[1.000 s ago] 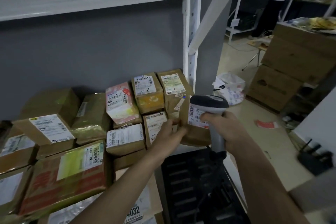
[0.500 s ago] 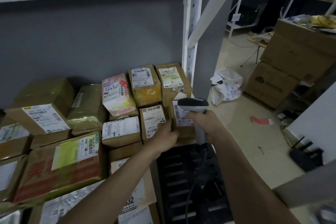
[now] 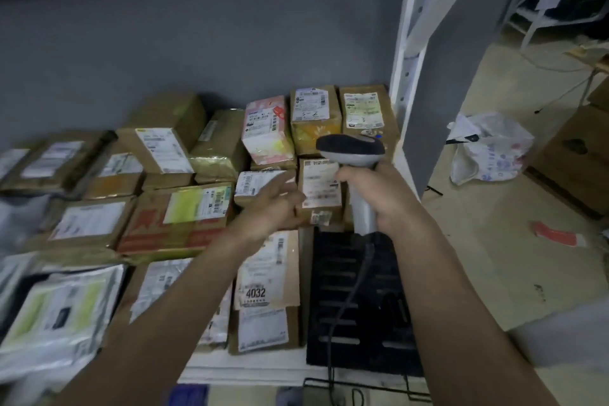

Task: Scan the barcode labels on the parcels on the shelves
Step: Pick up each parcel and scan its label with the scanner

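Right hand [image 3: 379, 194] grips scanner [image 3: 357, 158] by its upright handle, head pointing left | left hand [image 3: 273, 204] relaxed, fingers loose, holding nothing, touching small brown parcel [image 3: 321, 189] | parcel sits just left of scanner head, label facing near | likely next: aim at label; right hand does it

dim indoor light | motion blur lower left | wide-angle edge bending
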